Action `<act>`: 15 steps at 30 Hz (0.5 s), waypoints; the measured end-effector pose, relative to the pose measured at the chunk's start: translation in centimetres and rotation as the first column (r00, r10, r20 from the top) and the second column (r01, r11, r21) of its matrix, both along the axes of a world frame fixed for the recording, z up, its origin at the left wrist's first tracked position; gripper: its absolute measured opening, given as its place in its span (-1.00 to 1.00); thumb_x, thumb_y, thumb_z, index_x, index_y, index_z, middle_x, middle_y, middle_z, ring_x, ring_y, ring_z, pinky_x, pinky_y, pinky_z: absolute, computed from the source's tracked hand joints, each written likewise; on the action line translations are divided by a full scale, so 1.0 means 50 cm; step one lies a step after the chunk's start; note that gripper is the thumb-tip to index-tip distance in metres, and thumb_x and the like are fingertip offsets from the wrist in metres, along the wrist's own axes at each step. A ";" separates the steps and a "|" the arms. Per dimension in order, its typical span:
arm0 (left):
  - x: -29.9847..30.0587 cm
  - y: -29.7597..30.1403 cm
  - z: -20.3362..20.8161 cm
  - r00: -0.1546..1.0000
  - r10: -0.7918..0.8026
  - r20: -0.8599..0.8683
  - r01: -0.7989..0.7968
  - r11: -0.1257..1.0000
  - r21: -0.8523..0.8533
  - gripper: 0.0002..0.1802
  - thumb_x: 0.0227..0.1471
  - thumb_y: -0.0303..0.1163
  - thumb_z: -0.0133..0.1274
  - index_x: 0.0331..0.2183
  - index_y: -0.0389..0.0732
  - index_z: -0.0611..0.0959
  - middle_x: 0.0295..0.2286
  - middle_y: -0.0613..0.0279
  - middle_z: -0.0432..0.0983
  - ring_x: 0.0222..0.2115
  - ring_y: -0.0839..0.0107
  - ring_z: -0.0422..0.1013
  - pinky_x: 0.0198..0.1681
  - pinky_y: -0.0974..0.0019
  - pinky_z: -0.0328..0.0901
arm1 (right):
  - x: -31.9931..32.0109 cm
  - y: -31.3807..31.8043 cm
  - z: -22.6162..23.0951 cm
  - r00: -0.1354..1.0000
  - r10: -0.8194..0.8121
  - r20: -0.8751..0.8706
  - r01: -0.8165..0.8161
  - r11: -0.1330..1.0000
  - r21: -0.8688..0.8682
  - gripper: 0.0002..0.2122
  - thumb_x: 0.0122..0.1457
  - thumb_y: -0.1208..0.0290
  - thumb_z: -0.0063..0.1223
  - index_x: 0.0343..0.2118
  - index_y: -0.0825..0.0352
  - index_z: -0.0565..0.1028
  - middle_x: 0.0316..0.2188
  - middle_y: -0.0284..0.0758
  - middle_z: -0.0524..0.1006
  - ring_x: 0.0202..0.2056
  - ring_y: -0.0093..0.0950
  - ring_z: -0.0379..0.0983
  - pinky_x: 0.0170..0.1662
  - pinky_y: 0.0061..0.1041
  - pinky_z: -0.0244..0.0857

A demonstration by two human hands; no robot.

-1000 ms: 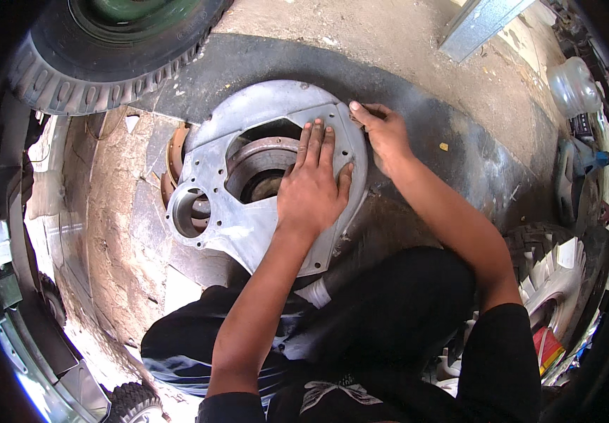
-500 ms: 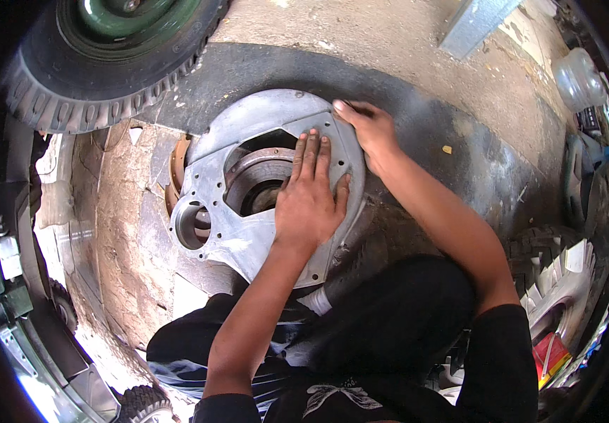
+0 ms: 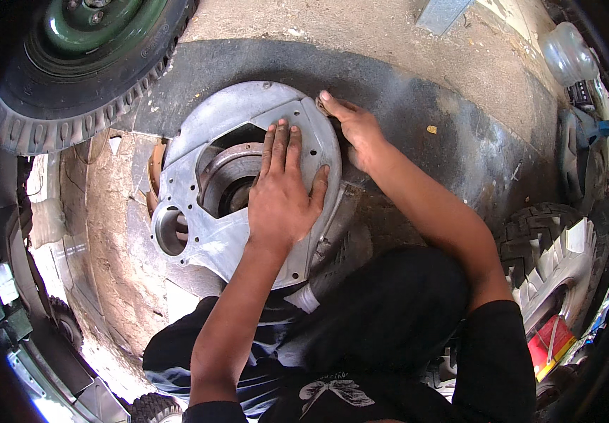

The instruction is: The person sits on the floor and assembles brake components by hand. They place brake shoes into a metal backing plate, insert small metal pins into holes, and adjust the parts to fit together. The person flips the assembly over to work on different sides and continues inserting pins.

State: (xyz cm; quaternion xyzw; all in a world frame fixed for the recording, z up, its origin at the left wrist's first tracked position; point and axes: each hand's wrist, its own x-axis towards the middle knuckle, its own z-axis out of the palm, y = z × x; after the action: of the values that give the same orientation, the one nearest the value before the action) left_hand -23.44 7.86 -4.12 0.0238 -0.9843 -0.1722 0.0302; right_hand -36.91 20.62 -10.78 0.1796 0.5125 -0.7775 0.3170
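A grey cast-metal bell housing (image 3: 241, 99) lies in front of me, with a large cut-out, a smaller round opening at its left and several bolt holes. My left hand (image 3: 280, 194) rests flat on its face, fingers stretched toward the far side and thumb apart. At the far right rim, my right hand (image 3: 361, 134) is closed with its fingertips against the edge. A small brownish thing (image 3: 322, 106) shows at those fingertips; its kind cannot be made out. Through the cut-out, a round metal ring (image 3: 230, 166) is visible beneath the housing.
A wheel with a chunky tyre (image 3: 82, 116) stands at the far left. A dark mat (image 3: 417, 106) lies under and beyond the housing. At the right are a clear plastic bottle (image 3: 569, 53), another tyre (image 3: 530, 240) and a red-and-yellow package (image 3: 551, 345). My bent knee (image 3: 417, 289) is close by.
The whole view has shifted, so the housing appears farther left. My right hand has moved slightly outward along the rim. The left hand stays flat on the housing.
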 end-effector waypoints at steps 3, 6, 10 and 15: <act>0.006 -0.004 -0.005 0.999 0.031 0.019 -0.032 0.999 0.015 -0.18 0.30 -0.04 0.09 0.38 -0.33 0.29 0.41 -0.17 0.11 0.46 -0.05 0.01 0.44 -0.01 0.13 | 0.044 0.011 0.005 0.988 0.013 -0.153 0.006 0.992 0.126 -0.53 0.20 0.05 0.44 -0.05 0.39 0.66 -0.12 -0.26 0.69 -0.08 -0.45 0.56 0.08 -0.39 0.40; 0.002 0.000 0.001 1.000 0.020 0.006 -0.020 1.000 -0.004 -0.17 0.30 -0.02 0.08 0.37 -0.37 0.30 0.40 -0.21 0.12 0.45 -0.07 0.03 0.44 0.00 0.14 | 0.038 0.002 -0.007 0.953 0.015 -0.304 0.059 0.971 0.234 -0.57 0.17 0.08 0.48 -0.12 0.39 0.69 -0.20 -0.28 0.71 -0.17 -0.48 0.58 0.01 -0.46 0.43; -0.002 0.002 -0.003 1.000 -0.015 -0.016 0.015 1.000 -0.012 -0.16 0.30 -0.01 0.06 0.35 -0.42 0.31 0.39 -0.26 0.13 0.44 -0.10 0.05 0.43 0.00 0.14 | 0.011 -0.016 -0.008 0.941 -0.072 -0.332 0.123 0.983 0.136 -0.58 0.13 0.11 0.52 -0.20 0.42 0.70 -0.25 -0.29 0.71 -0.22 -0.51 0.59 -0.05 -0.47 0.45; 0.007 -0.006 -0.015 1.000 0.019 -0.020 -0.019 1.000 0.018 -0.18 0.31 -0.02 0.08 0.38 -0.32 0.30 0.42 -0.15 0.10 0.46 -0.06 0.00 0.45 -0.02 0.11 | 0.079 0.025 -0.027 0.867 0.047 -0.496 0.107 0.955 0.277 -0.55 0.13 0.08 0.51 -0.19 0.44 0.69 -0.29 -0.30 0.71 -0.22 -0.55 0.58 -0.09 -0.48 0.45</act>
State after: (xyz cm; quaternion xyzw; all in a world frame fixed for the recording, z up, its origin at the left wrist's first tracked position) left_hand -23.07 7.56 -4.86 0.0316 -0.9821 -0.1810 0.0413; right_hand -32.93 21.88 -12.12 0.0270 0.6841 -0.7169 0.1317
